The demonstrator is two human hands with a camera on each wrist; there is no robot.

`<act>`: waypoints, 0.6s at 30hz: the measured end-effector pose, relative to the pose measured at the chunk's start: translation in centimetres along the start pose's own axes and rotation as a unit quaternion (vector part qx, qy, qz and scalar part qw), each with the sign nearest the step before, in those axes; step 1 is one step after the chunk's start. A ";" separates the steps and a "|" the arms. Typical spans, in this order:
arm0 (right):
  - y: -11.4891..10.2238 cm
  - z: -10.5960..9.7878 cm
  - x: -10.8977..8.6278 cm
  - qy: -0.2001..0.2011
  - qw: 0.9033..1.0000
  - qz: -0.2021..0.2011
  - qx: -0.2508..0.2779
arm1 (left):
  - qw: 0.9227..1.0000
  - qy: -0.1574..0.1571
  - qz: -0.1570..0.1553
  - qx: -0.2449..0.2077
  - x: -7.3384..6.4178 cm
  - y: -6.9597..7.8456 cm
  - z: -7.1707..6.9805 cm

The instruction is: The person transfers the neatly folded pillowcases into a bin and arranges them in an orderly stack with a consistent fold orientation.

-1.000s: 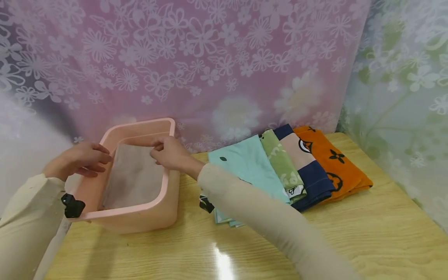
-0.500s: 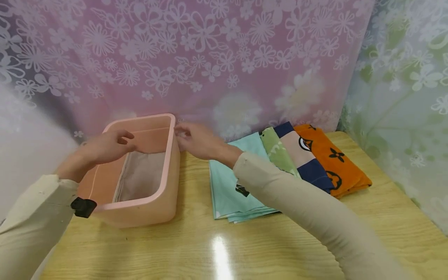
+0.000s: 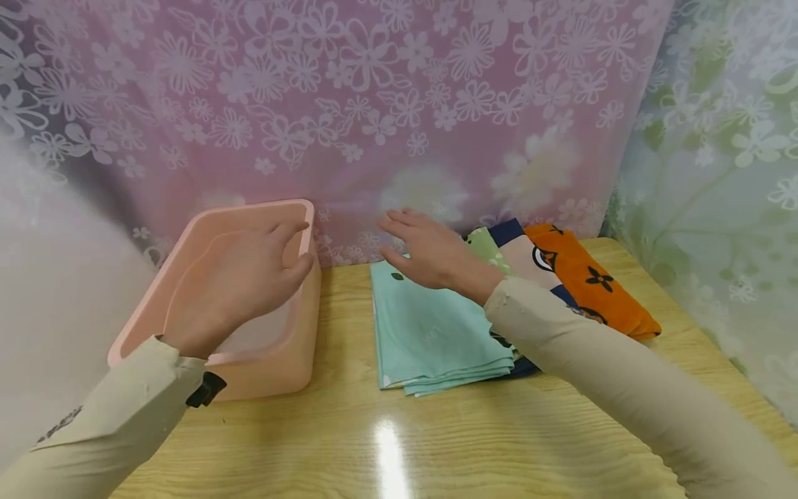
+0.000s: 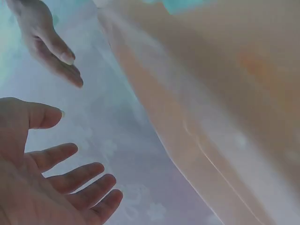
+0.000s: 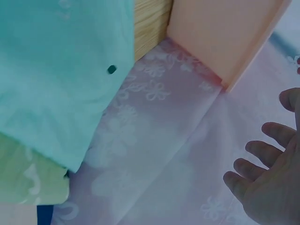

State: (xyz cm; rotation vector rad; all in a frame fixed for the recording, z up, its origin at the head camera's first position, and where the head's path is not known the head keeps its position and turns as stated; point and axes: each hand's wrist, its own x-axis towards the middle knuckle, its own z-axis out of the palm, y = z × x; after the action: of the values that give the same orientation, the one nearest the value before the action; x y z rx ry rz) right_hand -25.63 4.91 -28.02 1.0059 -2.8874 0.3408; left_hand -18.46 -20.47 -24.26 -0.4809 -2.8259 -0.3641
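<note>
My left hand (image 3: 249,277) hangs over the pink plastic bin (image 3: 268,378) with its fingers apart and nothing in its grasp. Inside the bin, part of a folded greyish cloth (image 3: 260,331) shows below the wrist; the hand hides the rest. To the right, my right hand (image 3: 430,253) hovers above the back of a folded mint-green cloth (image 3: 436,339), fingers extended and holding nothing. In the right wrist view, the mint-green cloth (image 5: 61,70) lies apart from the right hand (image 5: 274,183).
Overlapping behind the mint cloth lie a folded light-green cloth (image 3: 488,242), a navy-and-pink cloth (image 3: 530,256) and an orange cloth (image 3: 598,284) with black motifs. All rest on a wooden table (image 3: 349,436). A pink floral curtain (image 3: 374,104) hangs close behind.
My right hand has left the bin and moved right, over the mint-green cloth. My left hand has shifted right across the bin, and its fingers have spread. The grey cloth stays inside.
</note>
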 end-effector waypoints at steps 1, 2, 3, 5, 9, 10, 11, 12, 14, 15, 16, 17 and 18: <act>0.4 0.0 -0.3 0.002 1.000 0.004 -0.009 | 1.000 0.006 0.007 0.005 0.0 0.4 0.3; 0.7 0.1 -0.7 0.004 1.000 0.006 -0.017 | 1.000 0.007 0.013 0.006 -0.1 0.7 0.5; 1.1 0.1 -1.0 0.006 1.000 0.008 -0.024 | 1.000 0.006 0.018 0.011 -0.1 1.0 0.8; 1.7 0.3 -1.7 0.008 0.999 0.009 -0.041 | 1.000 0.001 0.020 0.006 -0.3 1.6 1.4; 3.0 0.7 -3.0 0.013 0.997 0.001 -0.075 | 0.999 -0.004 0.033 0.038 -0.8 2.7 2.5; 3.3 0.8 -3.4 0.014 0.996 -0.001 -0.084 | 0.998 0.002 0.040 0.047 -0.9 3.0 2.8; 3.6 1.0 -3.7 0.015 0.996 -0.003 -0.090 | 0.997 0.010 0.048 0.061 -1.1 3.2 3.1; 3.9 1.1 -4.1 0.016 0.995 -0.006 -0.096 | 0.996 0.019 0.056 0.072 -1.2 3.5 3.4; 4.4 1.3 -4.7 0.020 0.994 -0.008 -0.107 | 0.992 0.042 0.075 0.089 -1.4 3.9 4.1; 4.7 1.5 -4.9 0.022 0.993 -0.008 -0.112 | 0.990 0.054 0.087 0.094 -1.5 4.1 4.5; 4.9 1.6 -5.2 0.022 0.993 -0.007 -0.118 | 0.988 0.064 0.097 0.097 -1.5 4.2 4.9; 5.2 1.8 -5.4 0.020 0.992 -0.007 -0.123 | 0.987 0.072 0.105 0.100 -1.6 4.4 5.3; 5.5 1.9 -5.7 0.018 0.992 -0.004 -0.129 | 0.986 0.076 0.110 0.101 -1.6 4.6 5.6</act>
State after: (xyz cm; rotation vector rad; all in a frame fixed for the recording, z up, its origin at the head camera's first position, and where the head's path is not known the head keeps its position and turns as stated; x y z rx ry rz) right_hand -24.56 12.07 -31.67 0.9562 -2.8001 -0.0153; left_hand -16.48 -15.15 -29.09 -0.6812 -2.5917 -0.0668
